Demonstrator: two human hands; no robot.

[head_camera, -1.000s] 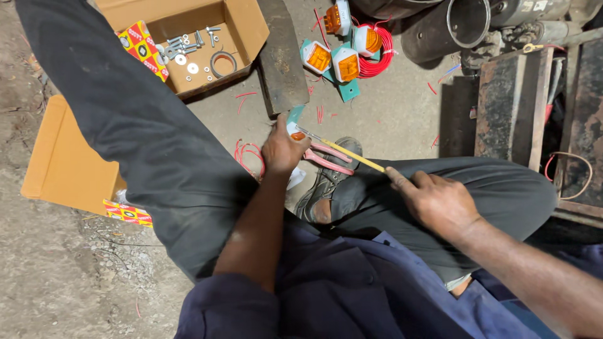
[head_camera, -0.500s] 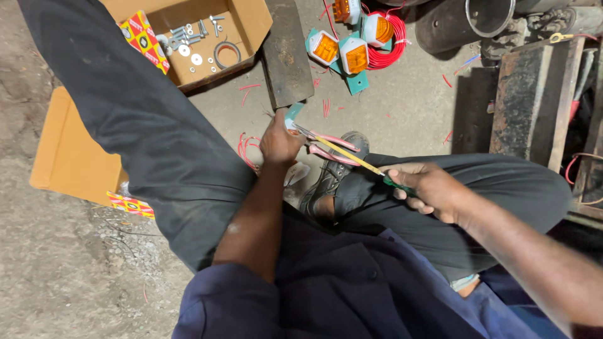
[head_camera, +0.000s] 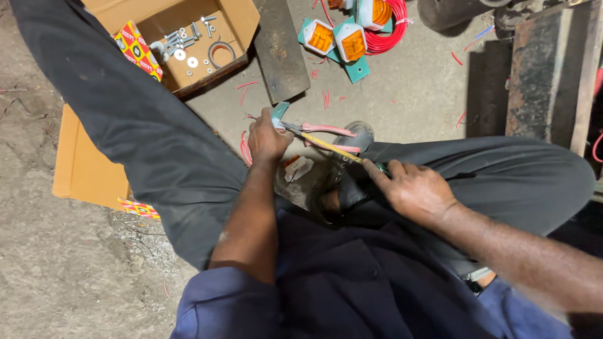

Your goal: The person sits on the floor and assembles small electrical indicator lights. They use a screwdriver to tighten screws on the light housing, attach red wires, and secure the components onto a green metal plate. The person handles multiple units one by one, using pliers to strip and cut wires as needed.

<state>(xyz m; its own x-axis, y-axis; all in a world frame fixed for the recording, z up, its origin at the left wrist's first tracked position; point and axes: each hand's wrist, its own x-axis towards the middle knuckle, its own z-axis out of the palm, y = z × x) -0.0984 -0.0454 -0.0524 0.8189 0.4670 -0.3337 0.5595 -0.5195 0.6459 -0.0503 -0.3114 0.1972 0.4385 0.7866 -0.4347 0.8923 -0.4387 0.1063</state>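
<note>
The left hand (head_camera: pixel 267 139) was closed around a small teal-edged part (head_camera: pixel 279 112), of which only one corner showed above the fingers. The right hand (head_camera: pixel 413 188) was closed on the handle end of a yellow-shafted screwdriver (head_camera: pixel 321 144), with a bit of green handle showing at the fingertips. The shaft ran up and to the left from that hand, and its metal tip met the teal-edged part at the left hand. Just behind the screwdriver lay pink-handled pliers (head_camera: pixel 326 130), their handles pointing right toward a dark shoe (head_camera: pixel 352 141); whether the left hand also gripped the pliers could not be told.

Below the screwdriver, on the ground between the person's legs, sat a small white and orange piece (head_camera: pixel 296 167). Above the screwdriver, well apart from it, orange lamps on teal plates (head_camera: pixel 339 43) lay beside a coil of red wire (head_camera: pixel 386 28). Up and to the left of the screwdriver stood an open cardboard box (head_camera: pixel 242 25) holding bolts and washers (head_camera: pixel 182 44) and a ring (head_camera: pixel 221 54). A dark flat slab (head_camera: pixel 279 50) lay between the box and the lamps. Red wire scraps (head_camera: pixel 326 98) were scattered on the concrete floor (head_camera: pixel 408 94) near the screwdriver.
</note>
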